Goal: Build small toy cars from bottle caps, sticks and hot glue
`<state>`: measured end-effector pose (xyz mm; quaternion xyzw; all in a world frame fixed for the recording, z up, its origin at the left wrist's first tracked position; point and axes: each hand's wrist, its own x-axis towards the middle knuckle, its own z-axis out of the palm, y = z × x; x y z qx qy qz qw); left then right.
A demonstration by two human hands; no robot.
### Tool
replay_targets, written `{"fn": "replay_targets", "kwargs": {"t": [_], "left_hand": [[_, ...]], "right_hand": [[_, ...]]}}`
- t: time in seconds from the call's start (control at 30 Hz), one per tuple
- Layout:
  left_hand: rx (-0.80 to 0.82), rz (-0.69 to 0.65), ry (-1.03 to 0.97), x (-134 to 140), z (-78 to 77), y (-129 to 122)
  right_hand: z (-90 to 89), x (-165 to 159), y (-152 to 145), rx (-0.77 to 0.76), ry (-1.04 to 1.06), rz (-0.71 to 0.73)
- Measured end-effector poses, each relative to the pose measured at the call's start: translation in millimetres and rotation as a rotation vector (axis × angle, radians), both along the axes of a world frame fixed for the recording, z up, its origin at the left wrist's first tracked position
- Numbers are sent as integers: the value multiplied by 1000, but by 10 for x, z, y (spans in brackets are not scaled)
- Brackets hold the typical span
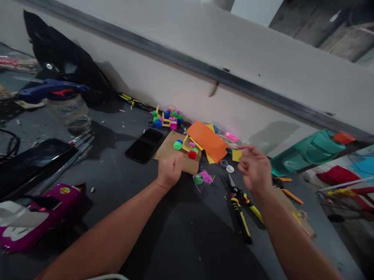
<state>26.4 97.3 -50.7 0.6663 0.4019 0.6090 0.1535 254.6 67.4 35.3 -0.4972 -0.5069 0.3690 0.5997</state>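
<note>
My left hand [170, 170] is closed at the near edge of a piece of brown cardboard [191, 167], its fingers against a small toy car [185, 147] with green, red and pink round parts on a yellow frame. My right hand [253, 166] is raised over the table with its fingers curled together; what they hold, if anything, I cannot make out. Close to those fingertips is a yellow paper piece [236, 155]. Between the hands lie a pink and green small part [204, 177], a white round cap [229, 169] and yellow-black snips [240, 205]. Orange paper [207, 141] overlaps the cardboard.
More toy cars [166, 120] stand near the wall. A black phone [145, 145] lies left of the cardboard. Farther left are a blue glue gun [51, 90] and a purple power strip [41, 218]. A teal bottle [308, 152] and orange-handled scissors [292, 196] are at the right.
</note>
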Motion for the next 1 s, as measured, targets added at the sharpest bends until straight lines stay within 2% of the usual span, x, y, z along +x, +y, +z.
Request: {"fn": "replay_targets", "kwargs": {"t": [0.07,0.13,0.2,0.3,0.4,0.47,0.57,0.63,0.67,0.7,0.77,0.87,0.9,0.93,1.0], "left_hand": [[188,-187,298,39,24,-104],[293,-272,408,56,38,-171],[335,-280,397,50,32,-187],[240,-164,254,21,-10,-121],[-22,113,-24,-9,-54,15],[-168,242,-187,-30,-62,105],[-261,282,-292,-52,-43,165],[-273,255,-246,-49,-26,139],[-276,226,-186,-41,-20,113],[-276,185,-101,-30,-16,84],[-268,91,101,1,-18,35],[-218,-13,294,43,-29,21],[-191,-24,300,51,-31,27],[-157,-28,285,55,-31,32],[-97,-8,247,59,-21,18]], "right_hand": [[-117,-225,62,6,-403,163],[-200,-469,128,54,-726,411],[-236,-663,183,105,-938,600],[-201,-791,176,53,-1125,648],[-62,-770,-40,-28,-1210,670],[83,-733,-302,-15,-1184,785],[328,-685,-746,0,-1066,1057],[441,-640,-962,14,-960,1223],[464,-606,-1021,23,-915,1257],[460,-562,-1044,27,-892,1240],[369,-448,-988,34,-924,1037],[91,-270,-755,129,-1129,409],[-12,-230,-672,143,-1178,271],[-111,-207,-596,140,-1200,199],[-282,-211,-478,131,-1240,189]]}}
